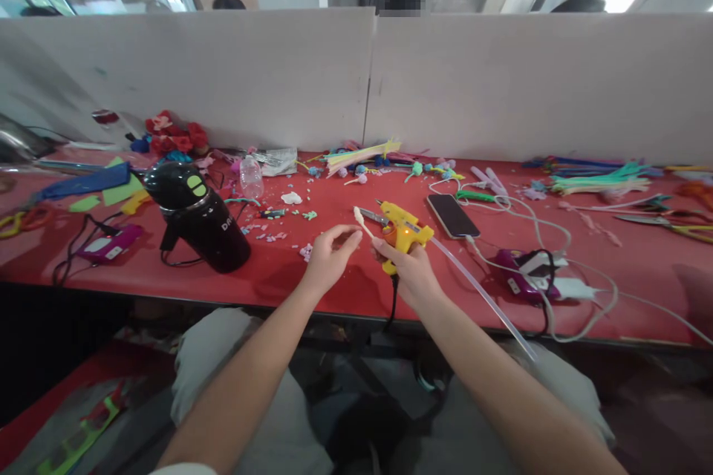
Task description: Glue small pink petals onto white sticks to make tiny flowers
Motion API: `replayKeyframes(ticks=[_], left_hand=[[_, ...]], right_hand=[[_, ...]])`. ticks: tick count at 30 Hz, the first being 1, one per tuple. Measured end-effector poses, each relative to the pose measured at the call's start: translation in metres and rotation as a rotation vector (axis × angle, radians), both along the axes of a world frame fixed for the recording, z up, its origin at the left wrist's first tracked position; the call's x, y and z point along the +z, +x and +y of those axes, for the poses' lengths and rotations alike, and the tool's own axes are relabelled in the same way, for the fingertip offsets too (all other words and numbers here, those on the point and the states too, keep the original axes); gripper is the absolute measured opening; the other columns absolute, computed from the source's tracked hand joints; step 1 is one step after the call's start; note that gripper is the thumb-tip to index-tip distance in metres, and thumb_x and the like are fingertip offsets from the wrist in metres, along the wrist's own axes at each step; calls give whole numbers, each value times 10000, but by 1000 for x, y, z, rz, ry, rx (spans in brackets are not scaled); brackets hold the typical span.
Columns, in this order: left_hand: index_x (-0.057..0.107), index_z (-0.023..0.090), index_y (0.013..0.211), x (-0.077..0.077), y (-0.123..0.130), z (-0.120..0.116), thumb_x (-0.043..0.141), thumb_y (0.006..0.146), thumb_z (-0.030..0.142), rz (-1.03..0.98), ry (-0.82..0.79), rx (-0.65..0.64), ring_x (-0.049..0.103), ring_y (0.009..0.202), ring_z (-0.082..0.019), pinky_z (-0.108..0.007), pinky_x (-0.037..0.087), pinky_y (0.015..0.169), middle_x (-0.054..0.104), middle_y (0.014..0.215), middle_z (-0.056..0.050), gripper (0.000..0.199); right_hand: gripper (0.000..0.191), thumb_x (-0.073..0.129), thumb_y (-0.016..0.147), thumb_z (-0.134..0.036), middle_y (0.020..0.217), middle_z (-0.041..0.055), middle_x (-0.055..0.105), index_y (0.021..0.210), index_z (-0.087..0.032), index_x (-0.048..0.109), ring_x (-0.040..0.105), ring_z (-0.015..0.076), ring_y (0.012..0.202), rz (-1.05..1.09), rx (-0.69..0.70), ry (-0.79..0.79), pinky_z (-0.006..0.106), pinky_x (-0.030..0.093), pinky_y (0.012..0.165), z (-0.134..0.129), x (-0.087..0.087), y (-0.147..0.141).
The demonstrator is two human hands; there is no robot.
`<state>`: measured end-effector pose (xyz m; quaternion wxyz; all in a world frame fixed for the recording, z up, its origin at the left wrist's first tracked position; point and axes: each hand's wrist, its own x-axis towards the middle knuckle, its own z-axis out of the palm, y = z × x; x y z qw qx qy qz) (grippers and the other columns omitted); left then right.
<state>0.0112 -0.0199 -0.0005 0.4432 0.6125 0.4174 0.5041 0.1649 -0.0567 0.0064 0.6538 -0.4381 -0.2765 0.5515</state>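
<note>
In the middle of the head view, my right hand (411,271) is wrapped round the grip of a yellow glue gun (402,224), its small orange light lit. A long clear glue stick (483,295) trails from the gun's back towards my right knee. Between my hands a short white fuzzy stem (363,221) slants upward, thicker at its top. Its lower end reaches the thumb and finger of my right hand. My left hand (331,258) is closed in a pinch, its fingertips right beside the stem. I cannot make out what, if anything, is between them.
A black flask (197,219) stands left on the red table (334,286). To the right lie a phone (452,216), white cables and a purple power strip (523,278). Pipe cleaners (362,157) and scissors (662,223) lie along the back and right. A grey partition (250,82) rises behind.
</note>
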Motion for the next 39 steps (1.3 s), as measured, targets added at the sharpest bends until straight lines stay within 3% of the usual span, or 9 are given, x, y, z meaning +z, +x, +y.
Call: replayKeyframes(ticks=[8, 20, 25, 29, 39], left_hand=[[775, 203, 1124, 1, -3, 11, 911, 720, 423, -377, -140, -108, 681, 865, -165, -264, 519, 737, 762, 1047, -77, 479], [707, 176, 884, 2, 9, 12, 956, 660, 422, -510, -75, -59, 667, 792, -144, -268, 552, 740, 741, 873, -41, 415], [693, 177, 843, 3, 15, 11, 978, 610, 424, -559, -82, 2, 666, 739, -133, -281, 568, 742, 716, 804, -12, 444], [710, 174, 873, 6, 14, 10, 994, 564, 434, -569, -144, -1, 664, 721, -127, -275, 566, 723, 716, 797, -10, 495], [719, 178, 1022, 5, 14, 5, 974, 614, 409, -486, -202, -82, 711, 817, -177, -325, 568, 804, 754, 824, -41, 533]], right_hand=[[394, 938, 511, -274, 671, -32, 663, 783, -182, 667, 617, 91, 585, 25, 27, -74, 229, 479, 583, -3, 4, -1], [435, 961, 506, -314, 656, -45, 636, 788, -201, 650, 594, 99, 587, 22, 52, -28, 252, 488, 598, -7, 5, -5], [378, 941, 543, -344, 632, -28, 620, 721, -193, 644, 549, 104, 576, -37, 59, -7, 258, 424, 547, -13, 2, -15], [351, 930, 572, -359, 638, -11, 628, 715, -186, 660, 550, 119, 588, -79, 37, -8, 267, 409, 536, -14, -2, -18], [323, 911, 636, -384, 718, 9, 689, 784, -178, 711, 614, 145, 643, -162, -61, 21, 293, 484, 614, -15, -4, -16]])
